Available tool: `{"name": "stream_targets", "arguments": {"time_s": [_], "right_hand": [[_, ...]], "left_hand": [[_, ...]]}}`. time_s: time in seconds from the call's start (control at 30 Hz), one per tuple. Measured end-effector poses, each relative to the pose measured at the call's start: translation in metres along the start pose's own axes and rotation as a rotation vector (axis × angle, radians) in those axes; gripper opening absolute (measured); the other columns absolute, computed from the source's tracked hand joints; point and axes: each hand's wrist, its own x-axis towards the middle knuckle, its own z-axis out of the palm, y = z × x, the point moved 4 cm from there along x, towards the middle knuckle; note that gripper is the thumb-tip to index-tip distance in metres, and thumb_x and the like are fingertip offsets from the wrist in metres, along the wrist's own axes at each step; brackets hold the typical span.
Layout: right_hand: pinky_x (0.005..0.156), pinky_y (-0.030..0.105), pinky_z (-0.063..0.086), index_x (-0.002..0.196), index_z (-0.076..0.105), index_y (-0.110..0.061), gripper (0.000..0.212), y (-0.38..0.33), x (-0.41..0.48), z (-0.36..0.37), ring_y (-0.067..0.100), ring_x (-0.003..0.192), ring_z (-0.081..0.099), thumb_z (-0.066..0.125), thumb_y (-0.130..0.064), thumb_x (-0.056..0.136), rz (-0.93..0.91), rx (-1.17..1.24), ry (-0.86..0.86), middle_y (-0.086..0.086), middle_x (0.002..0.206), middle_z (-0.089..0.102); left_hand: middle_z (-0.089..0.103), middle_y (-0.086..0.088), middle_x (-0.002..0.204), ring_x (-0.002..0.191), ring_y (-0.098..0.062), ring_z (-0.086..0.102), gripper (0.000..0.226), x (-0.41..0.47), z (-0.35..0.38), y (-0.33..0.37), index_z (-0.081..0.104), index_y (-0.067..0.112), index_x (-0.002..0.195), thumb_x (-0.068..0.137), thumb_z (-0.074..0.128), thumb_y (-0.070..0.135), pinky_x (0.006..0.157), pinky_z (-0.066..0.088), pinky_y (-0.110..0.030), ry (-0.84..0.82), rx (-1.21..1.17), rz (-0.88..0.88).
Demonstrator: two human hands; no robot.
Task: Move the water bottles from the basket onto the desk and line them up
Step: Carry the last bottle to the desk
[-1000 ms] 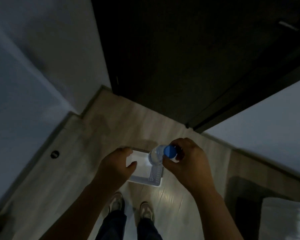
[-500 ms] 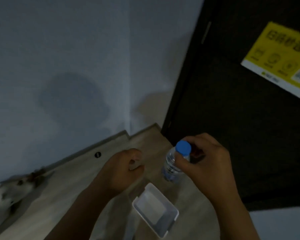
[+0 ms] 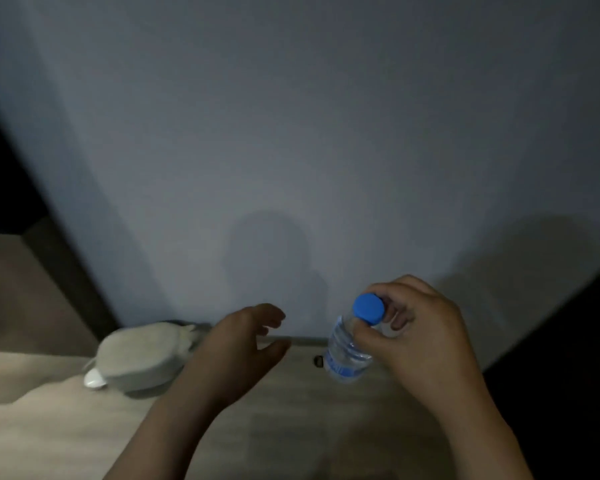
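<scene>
A clear water bottle (image 3: 346,351) with a blue cap hangs in the air, tilted, over the wooden floor (image 3: 291,410). My right hand (image 3: 416,336) pinches it at the neck, just under the cap. My left hand (image 3: 236,351) is to the left of the bottle, apart from it, with relaxed fingers and nothing in it. The basket and the desk are out of view.
A grey-white wall (image 3: 291,150) fills the upper view. A pale, blurred rounded object (image 3: 139,358) lies on the floor at the left. A small dark fitting (image 3: 318,361) sits on the floor by the skirting. A dark surface (image 3: 568,341) stands at the right.
The view has swung left from the dark door to the wall. The white basket has left the view. The bottle stays in my right hand; my left hand has opened its fingers.
</scene>
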Motion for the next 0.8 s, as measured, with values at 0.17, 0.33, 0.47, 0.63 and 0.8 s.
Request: {"name": "stream_targets", "arguments": {"time_s": [0.17, 0.33, 0.47, 0.63, 0.8], "right_hand": [[0.063, 0.014, 0.045, 0.078, 0.067, -0.034, 0.017, -0.091, 0.025, 0.086, 0.006, 0.076, 0.055, 0.071, -0.034, 0.062, -0.155, 0.084, -0.128, -0.015, 0.081, 0.057], [0.062, 0.013, 0.045, 0.079, 0.067, -0.032, 0.016, -0.174, 0.034, 0.169, 0.007, 0.075, 0.057, 0.068, -0.036, 0.063, -0.299, 0.184, -0.263, -0.014, 0.078, 0.059], [0.063, 0.009, 0.045, 0.083, 0.069, -0.029, 0.021, -0.235, 0.039, 0.229, 0.003, 0.078, 0.057, 0.070, -0.034, 0.062, -0.404, 0.253, -0.431, -0.013, 0.078, 0.060], [0.065, 0.005, 0.044, 0.085, 0.069, -0.029, 0.025, -0.298, 0.050, 0.293, -0.004, 0.078, 0.057, 0.069, -0.035, 0.061, -0.562, 0.352, -0.610, -0.016, 0.077, 0.060], [0.062, 0.014, 0.047, 0.085, 0.069, -0.030, 0.025, -0.352, 0.063, 0.353, 0.004, 0.075, 0.058, 0.066, -0.039, 0.062, -0.780, 0.420, -0.768, -0.016, 0.079, 0.060]], "left_hand": [[0.063, 0.019, 0.110, 0.096, 0.003, 0.060, 0.031, -0.040, -0.091, -0.078, 0.059, 0.032, 0.115, 0.084, 0.065, 0.037, 0.081, 0.048, -0.016, 0.144, 0.032, -0.126], [0.063, 0.018, 0.109, 0.099, 0.000, 0.060, 0.030, -0.094, -0.162, -0.154, 0.059, 0.032, 0.114, 0.085, 0.065, 0.038, 0.086, 0.051, -0.023, 0.268, 0.084, -0.300], [0.063, 0.019, 0.108, 0.099, 0.001, 0.060, 0.029, -0.138, -0.199, -0.203, 0.059, 0.033, 0.112, 0.084, 0.064, 0.040, 0.083, 0.052, -0.024, 0.373, 0.078, -0.471], [0.063, 0.019, 0.110, 0.100, 0.001, 0.059, 0.027, -0.180, -0.229, -0.247, 0.058, 0.035, 0.111, 0.085, 0.063, 0.041, 0.081, 0.052, -0.022, 0.490, 0.077, -0.672], [0.060, 0.020, 0.113, 0.104, 0.001, 0.057, 0.033, -0.208, -0.253, -0.274, 0.055, 0.035, 0.118, 0.087, 0.061, 0.042, 0.085, 0.050, -0.022, 0.637, 0.089, -0.860]]}}
